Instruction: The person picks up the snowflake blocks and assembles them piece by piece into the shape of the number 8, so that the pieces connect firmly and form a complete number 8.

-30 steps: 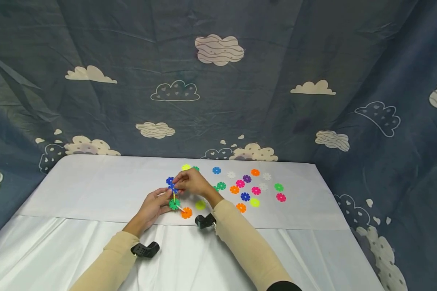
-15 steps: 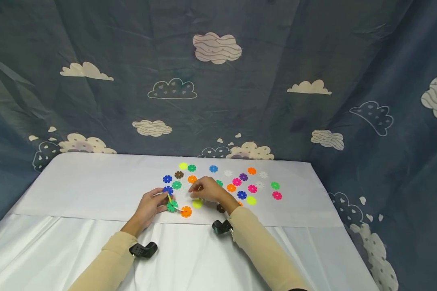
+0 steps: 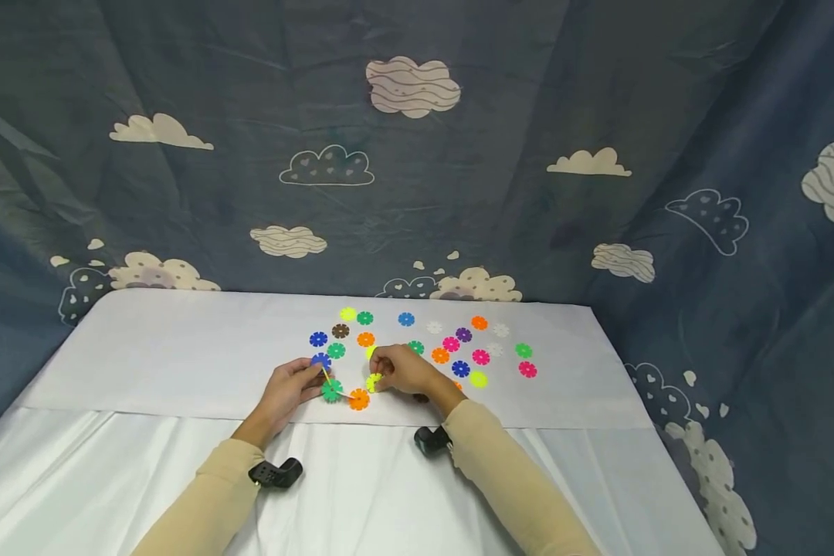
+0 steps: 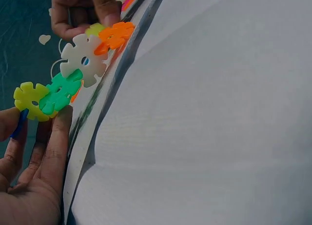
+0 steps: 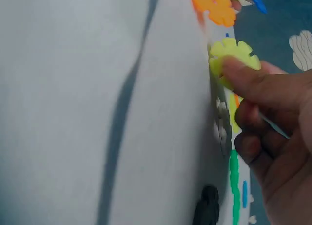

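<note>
My left hand (image 3: 286,392) pinches the blue end of a chain of slotted, flower-shaped interlocking plastic discs. The blue disc (image 3: 321,361) joins a yellow disc (image 4: 30,100) seen nearly edge-on from above. After these come a green disc (image 3: 331,390), a white disc (image 4: 80,56) and, at the chain's right end, an orange disc (image 3: 358,399). Between thumb and fingertips, my right hand (image 3: 406,369) pinches a loose yellow disc (image 5: 235,56). That disc stands close to the orange one; in the right wrist view a gap shows between them.
Several loose discs lie flat on the white-covered table (image 3: 201,347), including a brown disc (image 3: 340,330), a light blue disc (image 3: 406,319) and a pink disc (image 3: 527,370) farther right. A dark curtain (image 3: 417,193) with cloud prints hangs behind the table.
My right hand left the blue end of the chain, moved right and down, and picked up a yellow disc, now held beside the orange one. My left hand keeps its hold.
</note>
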Motion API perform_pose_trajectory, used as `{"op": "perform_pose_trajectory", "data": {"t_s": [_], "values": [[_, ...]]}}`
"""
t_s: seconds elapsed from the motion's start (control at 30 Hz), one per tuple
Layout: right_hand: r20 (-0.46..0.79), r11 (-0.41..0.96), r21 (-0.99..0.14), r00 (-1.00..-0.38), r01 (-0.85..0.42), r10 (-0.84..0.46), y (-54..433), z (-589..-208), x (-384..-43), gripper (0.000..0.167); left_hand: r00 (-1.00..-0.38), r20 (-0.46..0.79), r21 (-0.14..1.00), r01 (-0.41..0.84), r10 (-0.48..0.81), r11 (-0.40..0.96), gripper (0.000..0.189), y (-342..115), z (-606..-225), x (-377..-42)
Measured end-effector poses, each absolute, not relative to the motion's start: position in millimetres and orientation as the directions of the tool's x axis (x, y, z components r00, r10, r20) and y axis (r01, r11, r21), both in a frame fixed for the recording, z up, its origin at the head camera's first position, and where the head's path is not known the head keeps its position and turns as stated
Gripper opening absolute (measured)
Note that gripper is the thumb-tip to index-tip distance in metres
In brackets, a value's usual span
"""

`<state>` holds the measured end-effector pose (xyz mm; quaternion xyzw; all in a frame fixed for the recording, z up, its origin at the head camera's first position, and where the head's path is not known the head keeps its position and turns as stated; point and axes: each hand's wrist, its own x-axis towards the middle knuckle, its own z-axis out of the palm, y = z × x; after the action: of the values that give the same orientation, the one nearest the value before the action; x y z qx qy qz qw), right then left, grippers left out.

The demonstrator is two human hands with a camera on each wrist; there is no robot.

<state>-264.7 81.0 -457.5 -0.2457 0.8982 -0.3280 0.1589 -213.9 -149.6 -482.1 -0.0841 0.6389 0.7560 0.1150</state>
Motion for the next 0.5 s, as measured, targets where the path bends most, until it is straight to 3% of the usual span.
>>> {"op": "perform_pose_trajectory", "data": {"t_s": [0.23,0.5], "values": [[-0.022,0.448,-0.865,-0.874,-0.227,-0.485,65.2,-454.5,-278.5,0.009,-0.948,-0.316,0.944,-0.318,0.039,-0.090,0.034,-149.2,-483.8,-216.9],[0.032,0.417,-0.863,-0.854,-0.286,-0.519,31.7,-440.8,-291.8,0.004,-0.957,-0.288,0.948,-0.290,0.038,-0.128,0.030,-148.7,-484.0,-216.8]]}}
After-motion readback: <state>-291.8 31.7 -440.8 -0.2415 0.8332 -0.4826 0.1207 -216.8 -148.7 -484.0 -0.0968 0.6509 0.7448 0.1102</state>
